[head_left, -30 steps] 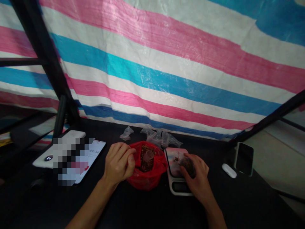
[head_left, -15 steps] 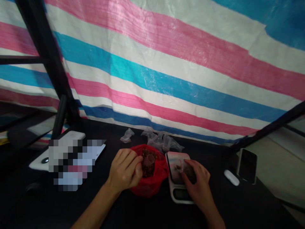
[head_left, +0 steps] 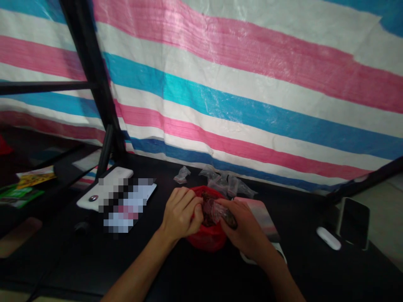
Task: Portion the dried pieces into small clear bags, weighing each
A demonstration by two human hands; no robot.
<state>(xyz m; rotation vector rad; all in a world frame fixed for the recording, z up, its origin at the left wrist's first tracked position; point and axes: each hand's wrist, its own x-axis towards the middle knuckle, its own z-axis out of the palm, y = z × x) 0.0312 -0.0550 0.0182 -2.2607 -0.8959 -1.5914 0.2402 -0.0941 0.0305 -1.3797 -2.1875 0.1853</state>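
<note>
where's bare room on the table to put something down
Bare black tabletop lies between the scale and the white earbud case. Another patch sits left of the left hand, below the pixelated device. It's crowded around the red bag and right hand.

The woven plastic tarpaulin [head_left: 239, 84] looks glossy and crinkled. The red plastic bag [head_left: 206, 239] and the clear plastic bag [head_left: 219, 211] are thin and shiny, while the black tabletop [head_left: 292, 268] looks matt and smooth.
</note>
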